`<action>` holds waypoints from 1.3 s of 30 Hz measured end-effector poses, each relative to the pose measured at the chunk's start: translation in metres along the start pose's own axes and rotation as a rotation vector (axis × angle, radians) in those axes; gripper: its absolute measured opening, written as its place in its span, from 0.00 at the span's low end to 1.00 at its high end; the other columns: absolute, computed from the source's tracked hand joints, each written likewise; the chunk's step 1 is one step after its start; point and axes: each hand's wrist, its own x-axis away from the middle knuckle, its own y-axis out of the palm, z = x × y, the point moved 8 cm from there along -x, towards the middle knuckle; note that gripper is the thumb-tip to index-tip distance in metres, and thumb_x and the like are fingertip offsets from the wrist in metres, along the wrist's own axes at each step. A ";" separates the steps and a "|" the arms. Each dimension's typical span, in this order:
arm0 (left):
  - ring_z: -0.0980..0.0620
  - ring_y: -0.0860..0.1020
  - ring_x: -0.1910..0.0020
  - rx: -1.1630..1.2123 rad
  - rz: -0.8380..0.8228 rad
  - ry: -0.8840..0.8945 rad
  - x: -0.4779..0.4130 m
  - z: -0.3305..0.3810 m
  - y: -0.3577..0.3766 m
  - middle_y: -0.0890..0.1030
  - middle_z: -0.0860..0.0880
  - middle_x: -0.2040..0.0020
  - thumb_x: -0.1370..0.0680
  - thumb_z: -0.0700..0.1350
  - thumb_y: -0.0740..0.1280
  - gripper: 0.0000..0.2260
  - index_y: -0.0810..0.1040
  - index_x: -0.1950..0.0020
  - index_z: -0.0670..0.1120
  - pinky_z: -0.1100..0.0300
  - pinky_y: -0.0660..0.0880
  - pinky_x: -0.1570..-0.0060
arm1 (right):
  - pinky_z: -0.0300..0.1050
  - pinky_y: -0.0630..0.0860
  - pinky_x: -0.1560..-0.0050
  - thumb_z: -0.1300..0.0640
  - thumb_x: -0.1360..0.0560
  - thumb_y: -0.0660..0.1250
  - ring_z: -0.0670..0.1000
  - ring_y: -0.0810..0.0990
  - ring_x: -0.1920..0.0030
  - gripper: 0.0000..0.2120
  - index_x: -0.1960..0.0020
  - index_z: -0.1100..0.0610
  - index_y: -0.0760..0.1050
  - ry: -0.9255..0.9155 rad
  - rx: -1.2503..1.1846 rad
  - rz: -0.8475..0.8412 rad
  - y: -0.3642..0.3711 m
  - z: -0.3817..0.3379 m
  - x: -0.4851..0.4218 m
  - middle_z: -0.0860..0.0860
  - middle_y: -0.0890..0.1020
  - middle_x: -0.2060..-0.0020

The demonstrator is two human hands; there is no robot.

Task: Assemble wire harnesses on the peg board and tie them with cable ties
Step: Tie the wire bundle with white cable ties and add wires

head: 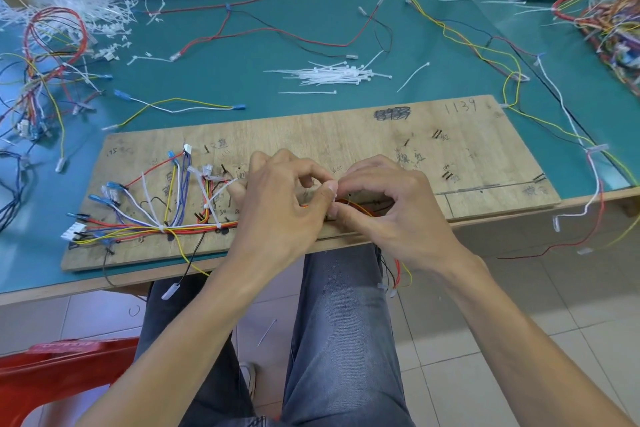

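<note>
Both hands meet on one cable tie at the middle of the peg board.

I see my left hand point(280, 198) and right hand point(388, 204) with fingers curled, both pinching a white cable tie point(335, 199) just over the red and orange wires of the harness point(194, 226). The harness runs along the front edge of the peg board point(346, 135) and passes under the left hand. I cannot tell whether the tie circles the wires. Spare ties point(332, 74) lie well apart on the tabletop point(242, 45).
</note>
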 end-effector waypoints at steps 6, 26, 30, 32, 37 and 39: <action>0.54 0.72 0.49 -0.064 0.008 0.055 -0.007 0.002 0.002 0.77 0.57 0.55 0.20 0.50 0.69 0.06 0.79 0.57 0.56 0.45 0.65 0.42 | 0.53 0.78 0.46 0.54 0.22 0.77 0.50 0.81 0.47 0.03 0.54 0.51 0.89 -0.026 0.041 -0.020 0.004 -0.007 -0.003 0.41 0.87 0.57; 0.54 0.83 0.56 0.231 -0.082 0.282 -0.013 0.008 -0.002 0.84 0.53 0.56 0.17 0.42 0.70 0.01 0.79 0.47 0.46 0.60 0.80 0.56 | 0.51 0.77 0.44 0.50 0.26 0.78 0.46 0.78 0.44 0.02 0.53 0.45 0.89 0.084 0.134 0.003 0.005 0.001 -0.009 0.33 0.85 0.57; 0.55 0.84 0.59 0.198 -0.013 0.241 -0.010 0.007 -0.006 0.85 0.53 0.61 0.20 0.42 0.74 0.03 0.83 0.53 0.47 0.56 0.80 0.55 | 0.50 0.74 0.43 0.49 0.23 0.75 0.52 0.74 0.43 0.04 0.55 0.46 0.88 0.003 0.230 -0.065 0.009 -0.008 -0.010 0.35 0.85 0.53; 0.55 0.84 0.60 0.200 0.013 0.215 -0.011 0.008 -0.008 0.85 0.53 0.62 0.21 0.43 0.75 0.04 0.84 0.55 0.48 0.56 0.80 0.56 | 0.50 0.73 0.43 0.51 0.22 0.74 0.53 0.73 0.42 0.05 0.55 0.49 0.88 -0.044 0.296 -0.131 0.011 -0.012 -0.013 0.37 0.84 0.53; 0.56 0.84 0.63 0.159 0.093 0.164 -0.017 0.006 -0.012 0.85 0.56 0.65 0.25 0.41 0.77 0.05 0.85 0.59 0.49 0.53 0.81 0.57 | 0.57 0.77 0.46 0.46 0.22 0.73 0.50 0.70 0.39 0.08 0.51 0.48 0.87 -0.094 0.441 -0.328 0.016 -0.016 -0.027 0.35 0.82 0.52; 0.56 0.84 0.64 0.154 0.145 0.153 -0.018 0.005 -0.012 0.84 0.56 0.66 0.26 0.38 0.76 0.07 0.85 0.61 0.49 0.54 0.81 0.58 | 0.57 0.78 0.47 0.45 0.23 0.73 0.51 0.71 0.40 0.07 0.52 0.47 0.87 -0.108 0.442 -0.338 0.016 -0.019 -0.029 0.31 0.79 0.54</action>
